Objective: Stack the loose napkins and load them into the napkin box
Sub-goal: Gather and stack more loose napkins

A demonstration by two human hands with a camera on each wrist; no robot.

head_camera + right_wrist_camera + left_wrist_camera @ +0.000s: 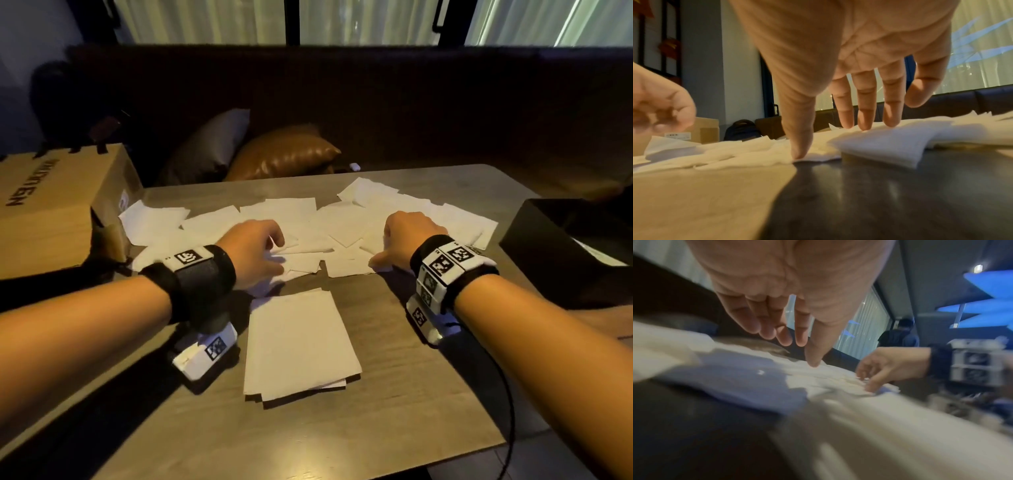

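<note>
Nearest us on the table (394,411) lies the stack (298,342) we are building, a short pile of squared napkins with a few lower edges sticking out; beyond it the loose napkins (294,219) are spread in an overlapping band across the far half of the table, many more than the stack holds; our left hand (253,251) reaches over the left part of that band, fingers hanging straight and relaxed with the thumb tip just at the paper, gripping nothing; our right hand (407,240) is pressed down on the right part, thumb and three fingertips planted on a small bunch of napkins (890,142), extended rather than curled round it; the napkin box (561,246), black and open, sits at the right edge, and we cannot tell what it holds; a cardboard carton (51,212) stands on the left; we judge the work early, with most gathering and all loading left
</note>
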